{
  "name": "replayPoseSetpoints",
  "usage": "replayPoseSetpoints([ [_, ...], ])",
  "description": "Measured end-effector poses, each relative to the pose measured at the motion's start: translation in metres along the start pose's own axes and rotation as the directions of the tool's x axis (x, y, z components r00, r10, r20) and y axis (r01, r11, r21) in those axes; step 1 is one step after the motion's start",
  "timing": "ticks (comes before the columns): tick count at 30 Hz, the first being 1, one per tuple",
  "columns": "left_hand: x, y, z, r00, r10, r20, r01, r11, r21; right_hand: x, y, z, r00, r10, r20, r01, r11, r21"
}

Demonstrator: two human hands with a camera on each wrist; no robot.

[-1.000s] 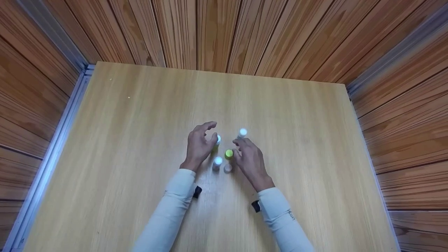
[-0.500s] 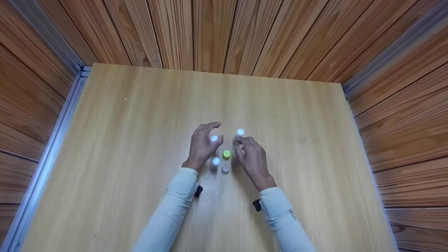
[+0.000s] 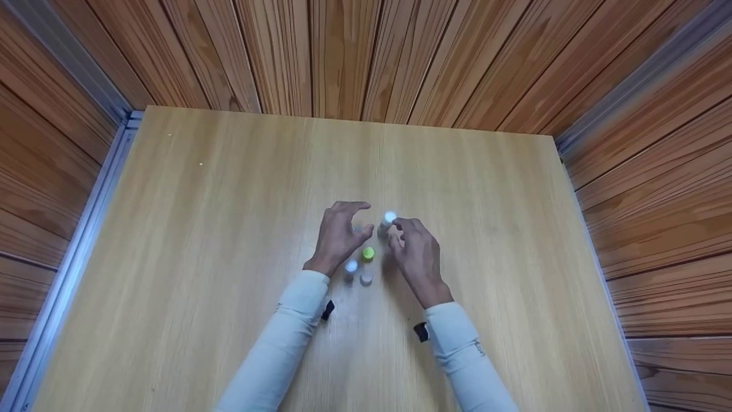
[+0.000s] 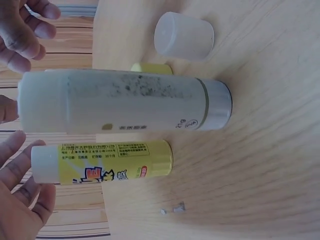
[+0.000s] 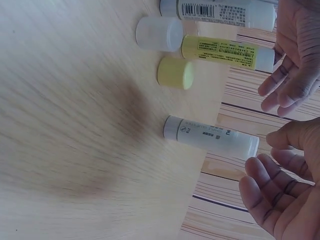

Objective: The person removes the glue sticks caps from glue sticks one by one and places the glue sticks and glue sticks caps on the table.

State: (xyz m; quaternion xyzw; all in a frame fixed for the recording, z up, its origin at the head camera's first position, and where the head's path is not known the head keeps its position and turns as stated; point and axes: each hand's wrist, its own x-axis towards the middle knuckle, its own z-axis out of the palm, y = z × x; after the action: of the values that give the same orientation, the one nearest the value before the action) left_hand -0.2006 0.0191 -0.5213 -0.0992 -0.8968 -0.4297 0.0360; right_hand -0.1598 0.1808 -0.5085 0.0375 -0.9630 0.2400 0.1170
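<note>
In the head view my left hand (image 3: 338, 236) curves with thumb and index apart around the top of a yellow glue stick (image 4: 115, 162), which it mostly hides there. Whether it touches the stick I cannot tell. Near the top of an upright white glue stick (image 3: 389, 221) is my right hand (image 3: 418, 254), its thumb and fingers spread. A second white glue stick (image 3: 350, 268) stands closer to me. Beside it are a yellow-green cap (image 3: 368, 253) and a whitish cap (image 3: 366, 278). All three sticks stand upright without caps held in either hand.
The pale wooden table (image 3: 240, 240) carries small white crumbs (image 3: 201, 164) at the far left and grey bits (image 4: 179, 207) near the yellow stick. Wood-plank walls (image 3: 343, 63) rise behind and at both sides; a metal rail (image 3: 74, 252) runs along the left edge.
My left hand has shifted slightly right over the yellow glue stick. The right hand has moved a little up and right, its fingertips now beside the far white stick's top.
</note>
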Motion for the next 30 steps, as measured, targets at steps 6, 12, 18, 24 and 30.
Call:
replayPoseSetpoints([
  [6,0.003,0.002,0.005,0.999,-0.023,0.042,0.022,1.0,0.02,0.007,0.0,0.002,0.999,-0.017,-0.032,0.016,1.0,-0.004],
  [12,0.007,0.003,0.008,0.997,-0.019,0.075,0.015,0.998,0.058,0.013,0.001,0.005,0.999,-0.015,-0.032,0.014,0.999,-0.04],
  [18,0.011,0.004,0.01,0.994,-0.032,0.101,0.023,0.996,0.086,0.018,0.002,0.009,1.0,-0.017,-0.008,0.016,0.999,-0.039],
  [24,0.014,0.004,0.014,0.989,-0.075,0.128,0.063,0.993,0.095,0.021,0.002,0.011,0.999,0.018,0.027,-0.017,0.999,-0.045],
  [30,0.016,0.005,0.017,0.983,-0.107,0.151,0.09,0.989,0.114,0.024,0.002,0.011,0.997,0.041,0.061,-0.038,0.998,-0.041],
])
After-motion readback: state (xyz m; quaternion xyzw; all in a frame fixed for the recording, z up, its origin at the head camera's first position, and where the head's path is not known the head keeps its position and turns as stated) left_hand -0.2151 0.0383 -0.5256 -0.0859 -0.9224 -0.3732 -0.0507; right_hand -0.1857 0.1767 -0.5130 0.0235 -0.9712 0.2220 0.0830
